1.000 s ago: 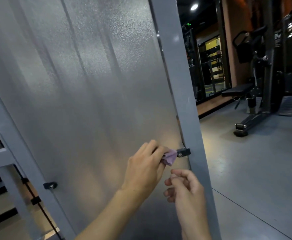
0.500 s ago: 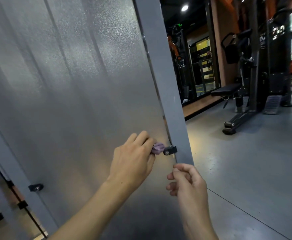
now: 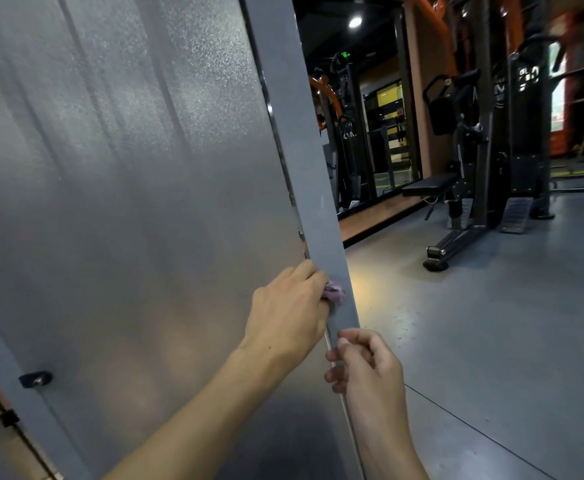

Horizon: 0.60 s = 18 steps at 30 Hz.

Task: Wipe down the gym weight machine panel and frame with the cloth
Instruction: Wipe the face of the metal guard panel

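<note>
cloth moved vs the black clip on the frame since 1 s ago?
Yes. The cloth, held by the left hand, has slid right across the panel edge onto the frame, covering the spot where the clip showed.
</note>
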Each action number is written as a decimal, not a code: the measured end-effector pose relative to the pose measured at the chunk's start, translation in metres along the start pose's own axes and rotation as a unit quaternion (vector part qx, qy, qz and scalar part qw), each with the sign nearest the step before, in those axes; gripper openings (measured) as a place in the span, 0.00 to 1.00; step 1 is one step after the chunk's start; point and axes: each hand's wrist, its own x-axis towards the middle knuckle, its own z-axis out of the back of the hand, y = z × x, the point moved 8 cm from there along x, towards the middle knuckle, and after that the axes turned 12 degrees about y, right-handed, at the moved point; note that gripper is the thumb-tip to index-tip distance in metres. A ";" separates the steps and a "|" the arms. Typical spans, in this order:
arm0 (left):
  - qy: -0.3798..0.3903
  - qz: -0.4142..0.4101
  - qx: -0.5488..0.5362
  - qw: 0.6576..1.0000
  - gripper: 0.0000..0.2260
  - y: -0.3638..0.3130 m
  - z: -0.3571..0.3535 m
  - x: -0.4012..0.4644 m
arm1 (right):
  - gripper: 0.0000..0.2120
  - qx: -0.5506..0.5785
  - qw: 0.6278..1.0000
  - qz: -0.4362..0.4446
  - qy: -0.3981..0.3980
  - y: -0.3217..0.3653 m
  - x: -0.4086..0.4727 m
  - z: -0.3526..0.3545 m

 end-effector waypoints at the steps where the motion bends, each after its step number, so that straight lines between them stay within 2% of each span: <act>1: 0.002 0.005 -0.008 1.000 0.06 0.009 0.000 -0.006 | 0.06 0.000 1.000 -0.002 0.002 -0.001 0.001 0.001; 6: -0.046 0.043 -0.069 0.996 0.03 0.040 0.001 -0.027 | 0.06 -0.001 1.000 -0.002 0.006 -0.001 0.002 0.005; 9: -0.040 0.047 -0.074 0.995 0.05 0.026 -0.001 -0.016 | 0.06 -0.016 1.000 -0.002 0.012 0.001 -0.001 0.001; 13: -0.017 0.012 -0.058 0.998 0.08 0.006 -0.002 -0.003 | 0.06 -0.035 0.999 -0.009 0.014 -0.001 -0.005 -0.008; 16: -0.007 0.004 -0.054 0.999 0.05 0.022 -0.005 -0.013 | 0.07 -0.031 0.999 -0.015 0.020 -0.007 -0.006 -0.015; 18: -0.028 0.025 -0.059 0.998 0.09 0.044 -0.010 -0.026 | 0.06 -0.030 0.999 -0.014 0.022 -0.010 -0.006 -0.016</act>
